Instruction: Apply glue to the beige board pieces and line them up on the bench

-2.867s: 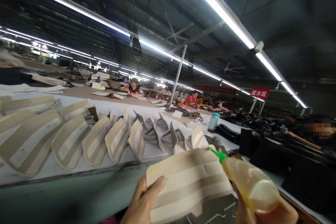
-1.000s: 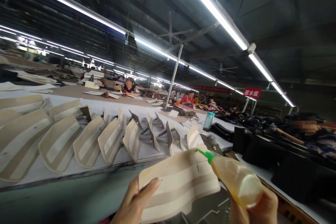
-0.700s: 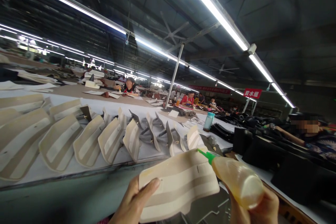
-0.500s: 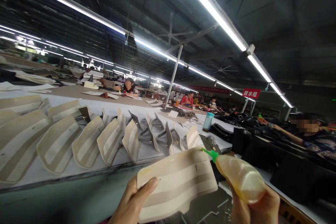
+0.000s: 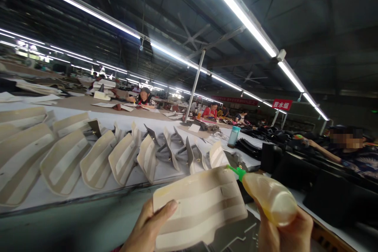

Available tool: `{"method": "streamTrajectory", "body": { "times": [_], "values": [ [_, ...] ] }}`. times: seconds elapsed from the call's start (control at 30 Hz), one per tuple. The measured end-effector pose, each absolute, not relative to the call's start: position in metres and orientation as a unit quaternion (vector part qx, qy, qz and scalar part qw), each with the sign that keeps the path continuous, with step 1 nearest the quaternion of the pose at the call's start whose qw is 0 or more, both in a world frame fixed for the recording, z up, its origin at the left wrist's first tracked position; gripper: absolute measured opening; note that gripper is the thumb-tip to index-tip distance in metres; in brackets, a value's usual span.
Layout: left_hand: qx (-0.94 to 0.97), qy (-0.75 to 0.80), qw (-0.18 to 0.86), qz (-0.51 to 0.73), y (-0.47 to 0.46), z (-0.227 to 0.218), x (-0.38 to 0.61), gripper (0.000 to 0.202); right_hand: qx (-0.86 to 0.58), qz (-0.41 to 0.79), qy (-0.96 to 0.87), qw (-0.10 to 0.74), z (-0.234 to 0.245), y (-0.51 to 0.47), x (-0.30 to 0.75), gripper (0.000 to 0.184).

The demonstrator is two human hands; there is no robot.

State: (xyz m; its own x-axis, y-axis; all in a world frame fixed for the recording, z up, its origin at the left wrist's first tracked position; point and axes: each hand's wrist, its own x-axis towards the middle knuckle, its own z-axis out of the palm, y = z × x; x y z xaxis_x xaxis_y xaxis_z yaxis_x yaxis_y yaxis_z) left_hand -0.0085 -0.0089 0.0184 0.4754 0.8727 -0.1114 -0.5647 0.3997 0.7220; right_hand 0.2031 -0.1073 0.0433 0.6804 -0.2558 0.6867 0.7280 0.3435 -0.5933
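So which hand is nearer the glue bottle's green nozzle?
Right. The right hand grips the glue bottle at its base, behind the green nozzle; the left hand pinches the cream panel at its opposite edge, farther off.

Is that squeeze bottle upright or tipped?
Tipped: the squeeze bottle lies nearly sideways in the right hand, its green nozzle at the cream panel.

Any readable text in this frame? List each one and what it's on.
"胶水组": white characters on the red sign, right of centre.
The long red banner behind the far workers is too small to read.
No print shows on the glue bottle or the beige panel.
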Motion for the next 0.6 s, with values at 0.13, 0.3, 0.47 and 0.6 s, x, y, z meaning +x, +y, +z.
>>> {"method": "streamTrajectory", "body": {
  "times": [0.13,0.3,0.47,0.6],
  "values": [
    [0.322,0.246,0.805,0.434,-0.007,0.013,-0.01,0.079,-0.497,-0.331,-0.208,0.775,0.049,-0.109,0.2,0.05],
    [0.322,0.236,0.802,0.445,-0.005,0.012,-0.01,0.083,-0.486,-0.343,-0.249,0.764,0.053,-0.111,0.195,0.052],
    [0.322,0.244,0.794,0.454,-0.004,0.015,-0.011,0.085,-0.475,-0.349,-0.268,0.762,0.051,-0.111,0.193,0.048],
    [0.312,0.246,0.797,0.455,-0.007,0.018,-0.011,0.085,-0.458,-0.352,-0.291,0.763,0.041,-0.106,0.203,0.05]
  ]
}}
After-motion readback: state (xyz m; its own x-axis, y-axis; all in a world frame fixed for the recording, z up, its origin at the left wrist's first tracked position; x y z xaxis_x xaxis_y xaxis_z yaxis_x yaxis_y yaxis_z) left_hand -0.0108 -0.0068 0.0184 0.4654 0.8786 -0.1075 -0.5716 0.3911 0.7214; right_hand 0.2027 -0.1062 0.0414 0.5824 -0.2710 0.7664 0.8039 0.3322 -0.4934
